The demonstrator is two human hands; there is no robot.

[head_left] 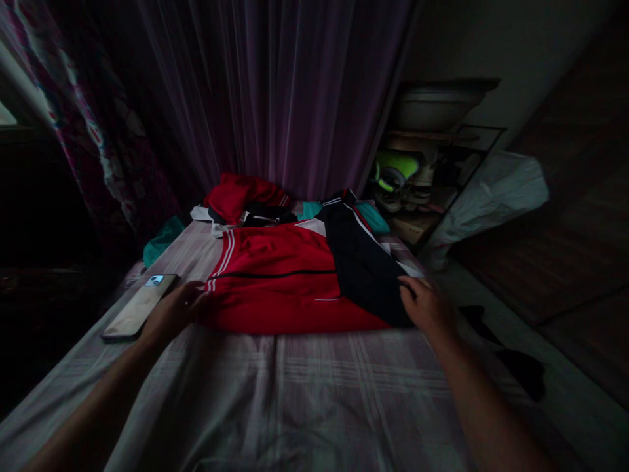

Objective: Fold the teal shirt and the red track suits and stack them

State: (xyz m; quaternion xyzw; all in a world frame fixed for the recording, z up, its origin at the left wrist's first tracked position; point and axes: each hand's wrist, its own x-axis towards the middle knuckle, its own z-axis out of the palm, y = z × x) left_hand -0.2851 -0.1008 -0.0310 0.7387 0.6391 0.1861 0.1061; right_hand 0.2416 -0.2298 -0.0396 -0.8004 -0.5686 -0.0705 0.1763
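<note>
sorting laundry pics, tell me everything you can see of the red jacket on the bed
The red jacket lies flat on the checked bed sheet. It looks like smooth sports fabric, with white stripes along its left side, a thin dark line across and a black panel on its right. The left hand touches its left edge; the right hand rests on the black part.

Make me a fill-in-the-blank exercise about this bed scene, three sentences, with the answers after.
1. The left hand rests at the edge of a garment whose main colour is ____.
2. The right hand touches the garment's ____ sleeve.
3. Beside the left hand, on the bedsheet, lies a ____.

Answers: red; black; phone
</note>
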